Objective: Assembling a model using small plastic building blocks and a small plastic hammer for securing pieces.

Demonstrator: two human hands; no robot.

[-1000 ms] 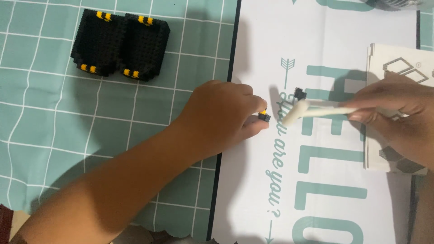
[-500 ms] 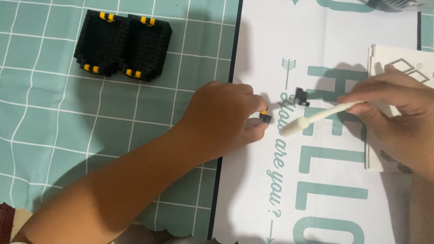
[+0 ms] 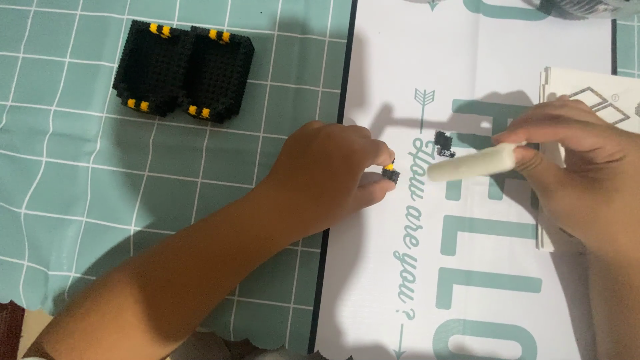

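My left hand rests on the edge of a white printed sheet and pinches a tiny black and yellow brick piece between thumb and fingertips. My right hand holds a white stick-shaped tool, its tip pointing left toward that piece. A small loose black brick lies on the sheet just above the tool's tip. Two joined black brick blocks with yellow studs stand on the teal grid mat, far left of both hands.
A white booklet with line drawings lies under my right hand at the right edge. A dark container's rim shows at the top right. The mat's torn front edge lies near the bottom left.
My right hand has lifted and tilted the white tool away from the loose black brick. My left hand has kept its pinch on the small piece, shifting slightly.
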